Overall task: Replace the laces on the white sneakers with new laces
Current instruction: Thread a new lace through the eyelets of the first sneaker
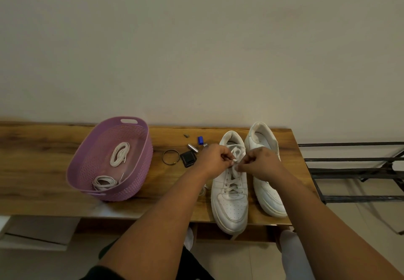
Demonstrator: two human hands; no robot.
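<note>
Two white sneakers stand side by side on the wooden table (43, 170), toes toward me. The left sneaker (230, 205) is laced, and its white lace (235, 166) is bunched at the top eyelets. My left hand (213, 159) and my right hand (260, 161) both pinch that lace over the tongue, fingertips nearly touching. The right sneaker (267, 196) is partly hidden behind my right hand and forearm. A purple basket (87, 170) at the left holds two coiled white laces, one (119, 154) toward the back and one (105, 183) toward the front.
Small items lie between basket and shoes: a twisted metal ring (171, 157), a black square object (188, 158), a silver cylinder (192, 148), a blue cap (200, 140). A black metal rack (358, 170) stands right of the table. A wall rises behind.
</note>
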